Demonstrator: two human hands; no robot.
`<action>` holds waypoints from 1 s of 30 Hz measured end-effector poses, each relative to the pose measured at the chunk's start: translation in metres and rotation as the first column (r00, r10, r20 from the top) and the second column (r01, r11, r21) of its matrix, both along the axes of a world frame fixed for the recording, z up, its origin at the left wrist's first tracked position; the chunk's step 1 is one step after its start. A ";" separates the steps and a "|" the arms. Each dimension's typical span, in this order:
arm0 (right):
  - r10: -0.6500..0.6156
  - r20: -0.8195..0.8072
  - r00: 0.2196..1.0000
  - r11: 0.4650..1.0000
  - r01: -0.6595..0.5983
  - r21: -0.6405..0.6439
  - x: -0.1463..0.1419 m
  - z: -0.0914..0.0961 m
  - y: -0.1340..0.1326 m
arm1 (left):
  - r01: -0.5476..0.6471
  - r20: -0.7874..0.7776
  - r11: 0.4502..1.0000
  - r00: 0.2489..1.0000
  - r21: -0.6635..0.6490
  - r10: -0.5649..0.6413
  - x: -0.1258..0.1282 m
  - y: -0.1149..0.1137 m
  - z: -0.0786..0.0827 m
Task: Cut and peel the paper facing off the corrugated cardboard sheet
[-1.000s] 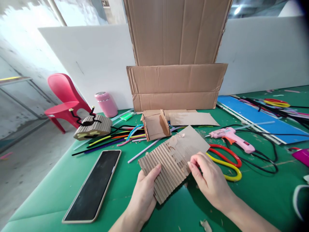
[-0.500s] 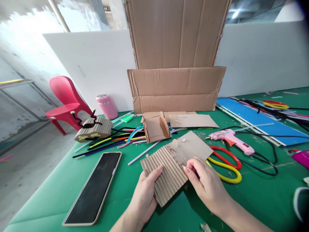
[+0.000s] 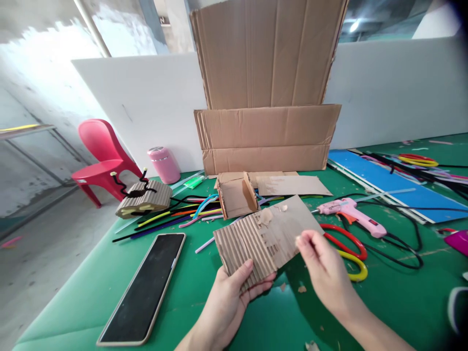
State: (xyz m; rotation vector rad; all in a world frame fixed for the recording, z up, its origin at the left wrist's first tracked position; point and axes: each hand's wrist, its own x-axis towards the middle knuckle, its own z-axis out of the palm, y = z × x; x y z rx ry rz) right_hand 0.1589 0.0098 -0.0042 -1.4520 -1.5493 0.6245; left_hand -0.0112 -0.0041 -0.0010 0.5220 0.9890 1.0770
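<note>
My left hand point(image 3: 234, 297) grips a piece of corrugated cardboard point(image 3: 252, 248) by its lower left part, thumb on top and fingers underneath. The left part of this piece shows bare ridges; the right part is smooth, with torn paper flaps point(image 3: 266, 218) between them. Just off its right edge, my right hand point(image 3: 325, 268) is closed in a pinch. Whatever its fingertips hold is too small to make out. Red and yellow scissors handles point(image 3: 345, 240) lie behind the right hand, partly covered by it.
A phone point(image 3: 144, 287) lies left on the green table. Behind are a small cardboard tray point(image 3: 236, 195), pipe cleaners point(image 3: 164, 222), a corrugated model with black feelers point(image 3: 146, 197) and a pink bottle point(image 3: 163, 165). A pink glue gun point(image 3: 353, 213) with its cord lies right; large cardboard point(image 3: 268, 131) stands behind.
My right hand has pulled away from the cardboard's ridged edge, rightward and slightly up. The cardboard has turned a little and more smooth surface shows. Small scraps now show on the table below.
</note>
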 end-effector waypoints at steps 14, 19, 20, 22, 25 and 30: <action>-0.071 0.462 0.884 0.997 0.059 0.042 0.088 -0.011 -0.019 | -0.015 -0.074 1.000 0.997 0.025 0.017 -0.008 0.003 0.002; -0.098 0.699 0.708 0.995 0.093 0.046 0.109 -0.016 -0.002 | -0.051 -0.082 0.998 0.995 0.024 0.053 -0.010 0.005 0.003; -0.076 0.722 0.688 0.996 0.081 0.028 0.110 -0.017 0.001 | -0.074 -0.088 0.997 0.993 0.020 0.075 -0.010 0.006 0.005; -0.021 0.752 0.659 0.998 0.064 -0.028 0.108 -0.018 0.007 | -0.131 -0.096 0.991 0.987 0.009 0.131 -0.009 0.007 0.010; 0.055 0.782 0.620 0.994 0.040 -0.102 0.102 -0.016 0.018 | -0.198 -0.080 0.980 0.977 0.000 0.198 -0.009 0.009 0.015; 0.071 0.799 0.597 0.991 0.050 -0.125 0.095 -0.014 0.029 | -0.178 -0.041 0.984 0.983 0.013 0.179 -0.012 0.010 0.011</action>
